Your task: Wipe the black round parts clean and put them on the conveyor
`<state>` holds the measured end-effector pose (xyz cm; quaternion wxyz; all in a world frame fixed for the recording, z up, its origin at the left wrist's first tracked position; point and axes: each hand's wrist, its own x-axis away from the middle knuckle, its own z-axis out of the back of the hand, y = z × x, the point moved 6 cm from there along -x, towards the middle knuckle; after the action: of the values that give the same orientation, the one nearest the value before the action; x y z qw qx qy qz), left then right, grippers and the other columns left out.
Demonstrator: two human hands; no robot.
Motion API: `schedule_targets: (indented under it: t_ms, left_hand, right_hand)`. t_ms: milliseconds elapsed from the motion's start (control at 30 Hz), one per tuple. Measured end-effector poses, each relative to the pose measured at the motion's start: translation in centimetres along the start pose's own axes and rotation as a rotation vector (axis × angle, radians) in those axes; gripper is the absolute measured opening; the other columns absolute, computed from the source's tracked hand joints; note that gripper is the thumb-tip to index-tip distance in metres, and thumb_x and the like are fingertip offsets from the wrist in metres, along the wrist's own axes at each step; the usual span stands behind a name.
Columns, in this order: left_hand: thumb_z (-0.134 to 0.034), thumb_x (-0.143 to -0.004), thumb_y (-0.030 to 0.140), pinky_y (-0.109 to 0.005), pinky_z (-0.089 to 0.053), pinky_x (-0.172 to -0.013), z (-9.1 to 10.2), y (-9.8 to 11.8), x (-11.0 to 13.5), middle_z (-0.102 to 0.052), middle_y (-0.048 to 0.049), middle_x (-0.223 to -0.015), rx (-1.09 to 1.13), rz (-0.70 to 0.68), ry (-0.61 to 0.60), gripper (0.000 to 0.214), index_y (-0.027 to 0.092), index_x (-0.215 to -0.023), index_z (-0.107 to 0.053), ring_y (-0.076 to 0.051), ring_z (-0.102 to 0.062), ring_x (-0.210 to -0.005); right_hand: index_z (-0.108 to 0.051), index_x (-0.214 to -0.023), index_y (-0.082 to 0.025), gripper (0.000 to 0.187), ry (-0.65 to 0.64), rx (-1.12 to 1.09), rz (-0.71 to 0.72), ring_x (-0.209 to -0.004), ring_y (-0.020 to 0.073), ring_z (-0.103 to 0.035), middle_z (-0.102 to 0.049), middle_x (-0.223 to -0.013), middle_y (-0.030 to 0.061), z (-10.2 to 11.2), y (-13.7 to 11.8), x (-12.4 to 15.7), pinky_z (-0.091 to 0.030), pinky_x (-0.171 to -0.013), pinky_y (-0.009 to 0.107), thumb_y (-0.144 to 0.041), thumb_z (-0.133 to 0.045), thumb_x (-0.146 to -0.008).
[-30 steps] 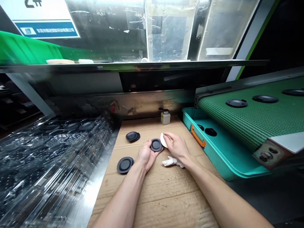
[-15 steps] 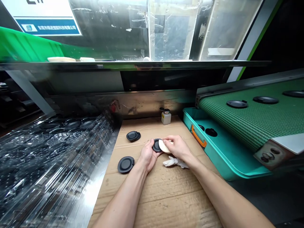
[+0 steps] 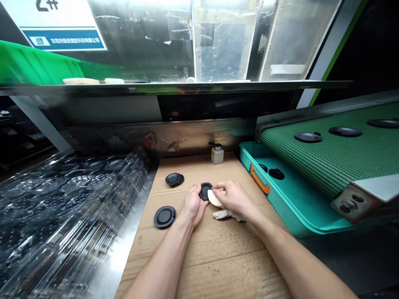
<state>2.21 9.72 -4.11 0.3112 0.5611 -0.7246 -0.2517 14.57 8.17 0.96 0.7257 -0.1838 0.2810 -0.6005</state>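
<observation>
Cardboard-covered counter (image 3: 199, 257) under both hands: the left grip (image 3: 193, 206) cups a black rubber disc (image 3: 205, 191), the right grip (image 3: 233, 198) pinches a cream pad (image 3: 214, 198) against its edge, a crumpled cloth (image 3: 226, 214) just below. Cupping firmly should keep the disc from slipping.

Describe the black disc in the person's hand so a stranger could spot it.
Find the brown cardboard. Near its middle, the left hand cups a round black disc. Unlike the black discs lying nearby, it is held up, a white pad pressed against it by the right hand.
</observation>
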Motion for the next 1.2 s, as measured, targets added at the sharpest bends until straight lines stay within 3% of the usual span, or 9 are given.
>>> schedule_targets:
  t_ms: [100,233,367,533,700,867,1100,1200]
  left_hand:
    - [-0.05,-0.089,0.023,-0.037,-0.052,-0.088,-0.2,0.0,-0.1,-0.068,-0.0125,-0.097,0.004,-0.027,-0.031,0.018,0.011,-0.093,-0.063,-0.02,-0.065,-0.091]
    - [-0.045,-0.091,0.023,-0.044,-0.053,-0.085,0.2,-0.3,-0.3,-0.068,-0.0132,-0.094,0.01,0.03,0.003,0.021,0.01,-0.094,-0.062,-0.022,-0.065,-0.088]
    - [-0.044,-0.092,0.023,-0.04,-0.053,-0.086,0.1,0.1,-0.3,-0.068,-0.0145,-0.093,0.024,-0.011,0.005,0.023,0.009,-0.09,-0.062,-0.022,-0.066,-0.09]
    - [-0.045,-0.091,0.022,-0.043,-0.053,-0.086,0.3,0.0,-0.3,-0.068,-0.0131,-0.095,0.022,0.015,0.034,0.021,0.01,-0.093,-0.062,-0.023,-0.065,-0.092]
    - [-0.046,-0.091,0.02,-0.037,-0.052,-0.088,0.3,0.0,-0.5,-0.068,-0.0136,-0.095,0.062,-0.017,0.004,0.02,0.009,-0.09,-0.062,-0.021,-0.065,-0.092]
    - [-0.046,-0.091,0.022,-0.04,-0.054,-0.084,0.3,-0.3,-0.6,-0.068,-0.0139,-0.098,0.037,0.019,-0.009,0.019,0.011,-0.094,-0.061,-0.022,-0.066,-0.089]
    - [-0.044,-0.092,0.023,-0.039,-0.054,-0.085,0.0,-0.1,-0.2,-0.069,-0.0163,-0.098,0.022,0.024,-0.014,0.023,0.009,-0.093,-0.062,-0.023,-0.066,-0.093]
    - [-0.045,-0.091,0.023,-0.041,-0.054,-0.085,-0.1,-0.1,-0.2,-0.069,-0.015,-0.099,-0.022,0.031,-0.002,0.021,0.01,-0.095,-0.062,-0.023,-0.066,-0.093]
  right_hand:
    - [-0.073,-0.096,-0.025,0.03,0.018,-0.023,0.022,-0.083,0.0175,-0.065,-0.072,-0.087,0.0006,-0.1,-0.6,0.1,-0.047,-0.072,0.025,-0.037,-0.047,-0.087]
    - [-0.071,-0.103,-0.028,0.031,0.099,0.143,-0.129,-0.086,0.0204,-0.065,-0.072,-0.089,0.0028,0.6,-0.1,0.2,-0.046,-0.073,0.027,-0.039,-0.047,-0.087]
    - [-0.073,-0.095,-0.027,0.027,-0.04,0.042,-0.025,-0.083,0.0176,-0.065,-0.072,-0.086,0.0007,-0.2,-0.4,0.2,-0.046,-0.071,0.024,-0.036,-0.05,-0.085]
    - [-0.072,-0.1,-0.029,0.029,0.09,0.1,-0.093,-0.088,0.0197,-0.065,-0.072,-0.09,0.0012,0.3,0.3,0.1,-0.046,-0.074,0.027,-0.038,-0.047,-0.087]
    - [-0.072,-0.098,-0.028,0.028,-0.018,0.019,0.047,-0.086,0.0173,-0.065,-0.072,-0.09,-0.0009,-0.6,-0.8,0.3,-0.047,-0.077,0.025,-0.036,-0.048,-0.087]
    - [-0.069,-0.108,-0.033,0.031,0.119,0.096,-0.032,-0.09,0.019,-0.065,-0.072,-0.096,-0.0009,-0.5,-1.0,0.2,-0.046,-0.077,0.028,-0.04,-0.044,-0.09]
    - [-0.074,-0.09,-0.027,0.025,-0.11,0.034,0.053,-0.072,0.0145,-0.063,-0.071,-0.077,-0.0009,0.0,0.0,0.2,-0.04,-0.061,0.022,-0.035,-0.051,-0.083]
    - [-0.074,-0.094,-0.027,0.027,0.005,0.108,-0.033,-0.075,0.0167,-0.063,-0.071,-0.079,0.0014,0.9,0.6,-0.1,-0.039,-0.062,0.023,-0.038,-0.052,-0.082]
